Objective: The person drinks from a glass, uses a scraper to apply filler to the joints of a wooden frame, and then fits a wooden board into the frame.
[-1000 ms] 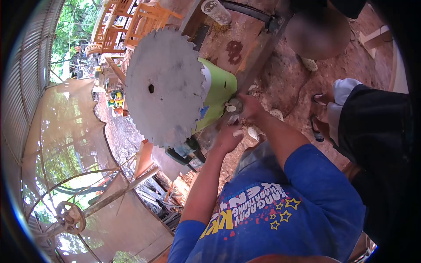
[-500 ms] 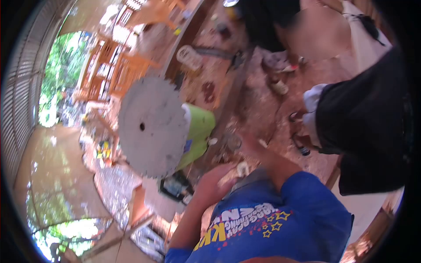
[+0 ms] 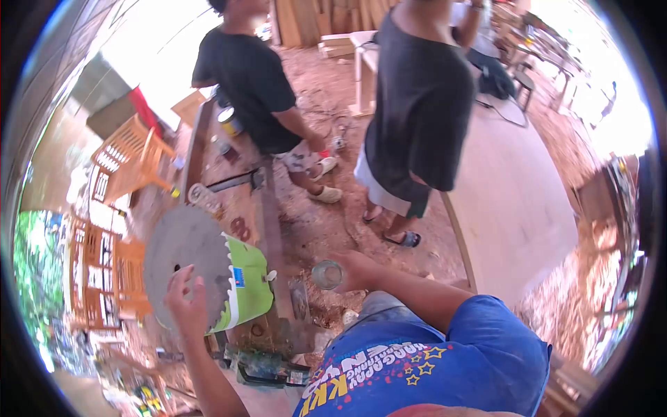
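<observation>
My right hand (image 3: 353, 270) is closed around a clear drinking glass (image 3: 327, 275), held out in front of my lap. My left hand (image 3: 186, 306) is raised with its fingers apart and overlaps the lower part of a large round saw blade (image 3: 187, 240). The grey, toothed blade lies on top of a lime-green water jug (image 3: 253, 281) that has a small white tap (image 3: 271, 276). That jug stands on a wooden bench (image 3: 267, 243) to my left.
Two people in dark shirts, one person (image 3: 253, 90) beyond the bench and another person (image 3: 424, 104) nearer, stand ahead. A pale tabletop (image 3: 514, 208) lies at right. Wooden chairs (image 3: 121, 174) line the left. A dark power tool (image 3: 264, 368) sits below the jug.
My view has swung up and right, bringing the people into fuller sight. My left hand has risen from near my lap to the saw blade. The glass stays in my right hand.
</observation>
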Demonstrator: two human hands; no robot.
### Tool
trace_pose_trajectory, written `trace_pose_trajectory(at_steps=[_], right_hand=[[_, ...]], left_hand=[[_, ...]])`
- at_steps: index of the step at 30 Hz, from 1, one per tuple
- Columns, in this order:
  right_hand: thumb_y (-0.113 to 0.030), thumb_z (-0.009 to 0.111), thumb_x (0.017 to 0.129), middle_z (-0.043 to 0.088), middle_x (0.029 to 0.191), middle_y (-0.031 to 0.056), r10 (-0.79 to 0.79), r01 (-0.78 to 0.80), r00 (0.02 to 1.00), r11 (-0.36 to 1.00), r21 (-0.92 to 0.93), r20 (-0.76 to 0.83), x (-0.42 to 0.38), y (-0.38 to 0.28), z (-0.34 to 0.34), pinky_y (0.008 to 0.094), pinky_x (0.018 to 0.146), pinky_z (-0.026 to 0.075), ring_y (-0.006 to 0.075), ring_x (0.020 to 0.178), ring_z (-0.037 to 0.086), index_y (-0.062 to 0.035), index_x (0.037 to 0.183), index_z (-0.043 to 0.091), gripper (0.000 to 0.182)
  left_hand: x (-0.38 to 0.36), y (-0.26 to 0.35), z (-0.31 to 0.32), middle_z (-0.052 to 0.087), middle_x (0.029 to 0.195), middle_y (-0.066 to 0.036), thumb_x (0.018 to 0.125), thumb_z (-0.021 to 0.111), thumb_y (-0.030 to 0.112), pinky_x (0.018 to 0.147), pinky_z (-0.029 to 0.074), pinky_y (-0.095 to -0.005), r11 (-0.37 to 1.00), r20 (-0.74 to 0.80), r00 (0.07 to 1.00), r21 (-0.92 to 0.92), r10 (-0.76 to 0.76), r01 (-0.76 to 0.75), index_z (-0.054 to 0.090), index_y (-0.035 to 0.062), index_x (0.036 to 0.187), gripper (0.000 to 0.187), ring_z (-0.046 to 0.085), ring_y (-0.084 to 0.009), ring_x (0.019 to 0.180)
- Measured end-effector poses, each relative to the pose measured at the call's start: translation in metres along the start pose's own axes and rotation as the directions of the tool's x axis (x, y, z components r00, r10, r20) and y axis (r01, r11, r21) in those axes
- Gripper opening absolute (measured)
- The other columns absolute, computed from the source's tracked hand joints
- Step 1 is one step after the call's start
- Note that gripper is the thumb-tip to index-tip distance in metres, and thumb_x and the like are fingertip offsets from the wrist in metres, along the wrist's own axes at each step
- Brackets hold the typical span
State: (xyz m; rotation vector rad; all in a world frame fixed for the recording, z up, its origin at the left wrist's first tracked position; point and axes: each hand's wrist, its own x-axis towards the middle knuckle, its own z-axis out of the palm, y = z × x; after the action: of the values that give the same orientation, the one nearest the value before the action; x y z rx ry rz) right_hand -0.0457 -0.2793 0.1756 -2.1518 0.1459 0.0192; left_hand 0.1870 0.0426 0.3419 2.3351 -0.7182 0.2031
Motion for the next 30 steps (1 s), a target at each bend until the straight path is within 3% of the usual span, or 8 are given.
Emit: trace_pose_trajectory(at_steps=[5,9,14,17,23,27,30], right_hand=[[-0.037,0.093,0.066,0.068,0.124,0.0243,-0.055,0.048,0.995,0.995,-0.089,-0.080,-0.034,-0.052,-0.018,0.0497,0.099,0.053,0.0436,0.115,0.066,-0.0023,0.139,0.056,0.089],[-0.038,0.094,0.068,0.069,0.120,0.0215,-0.170,0.156,0.968,0.984,-0.088,-0.185,-0.057,-0.086,-0.040,0.0464,0.100,0.053,0.0396,0.115,0.067,-0.0032,0.135,0.059,0.083],[-0.037,0.098,0.063,0.069,0.117,0.0189,-0.219,0.202,0.955,0.974,-0.100,-0.203,-0.072,-0.124,-0.076,0.0439,0.099,0.053,0.0355,0.113,0.068,-0.0011,0.131,0.061,0.085],[-0.036,0.099,0.061,0.070,0.116,0.0185,-0.258,0.218,0.945,0.955,-0.199,-0.201,-0.079,-0.150,-0.103,0.0427,0.097,0.053,0.0344,0.110,0.069,0.0006,0.129,0.061,0.086],[-0.038,0.099,0.061,0.070,0.112,0.0187,-0.403,0.367,0.889,0.911,-0.188,-0.218,-0.081,-0.171,-0.138,0.0408,0.093,0.054,0.0330,0.108,0.070,0.0003,0.126,0.062,0.084],[-0.041,0.097,0.062,0.069,0.113,0.0205,-0.429,0.401,0.883,0.900,-0.172,-0.189,-0.084,-0.184,-0.156,0.0436,0.094,0.053,0.0361,0.108,0.068,0.0019,0.126,0.062,0.085],[-0.045,0.093,0.066,0.066,0.118,0.0242,-0.448,0.430,0.882,0.892,-0.141,-0.146,-0.091,-0.198,-0.171,0.0481,0.099,0.051,0.0419,0.113,0.064,0.0052,0.128,0.059,0.086]], left_hand=[[0.013,-0.017,0.000,0.072,0.120,-0.011,0.092,0.071,0.015,0.083,0.054,-0.0369,1.000,0.038,0.999,-0.019,-0.009,0.010,0.072,0.0059,0.125,0.035,0.069,-0.0242,0.104],[0.021,-0.036,0.009,0.073,0.119,-0.013,0.092,0.072,0.016,0.087,0.055,-0.0384,0.998,0.092,0.996,-0.067,0.001,0.005,0.072,0.0052,0.126,0.035,0.070,-0.0251,0.103],[0.027,-0.043,0.015,0.073,0.117,-0.015,0.090,0.072,0.013,0.089,0.055,-0.0376,0.995,0.026,0.999,-0.093,0.030,-0.028,0.073,0.0026,0.123,0.034,0.070,-0.0259,0.100],[0.027,-0.053,0.025,0.073,0.113,-0.015,0.089,0.073,0.012,0.090,0.055,-0.0376,0.994,-0.014,0.997,-0.074,0.081,-0.082,0.073,0.0011,0.122,0.034,0.069,-0.0263,0.099],[0.030,-0.075,0.034,0.072,0.106,-0.013,0.089,0.073,0.011,0.089,0.055,-0.0371,0.987,-0.057,0.994,-0.130,0.089,-0.096,0.073,0.0000,0.122,0.034,0.069,-0.0251,0.097],[0.042,-0.071,0.026,0.073,0.105,-0.013,0.092,0.072,0.013,0.083,0.056,-0.0348,0.973,-0.033,0.998,-0.226,-0.053,0.044,0.071,-0.0009,0.123,0.033,0.070,-0.0215,0.092],[0.052,-0.071,0.021,0.074,0.103,-0.013,0.094,0.071,0.015,0.077,0.056,-0.0333,0.992,-0.111,0.994,-0.127,-0.001,-0.013,0.070,-0.0017,0.123,0.033,0.071,-0.0194,0.085]])
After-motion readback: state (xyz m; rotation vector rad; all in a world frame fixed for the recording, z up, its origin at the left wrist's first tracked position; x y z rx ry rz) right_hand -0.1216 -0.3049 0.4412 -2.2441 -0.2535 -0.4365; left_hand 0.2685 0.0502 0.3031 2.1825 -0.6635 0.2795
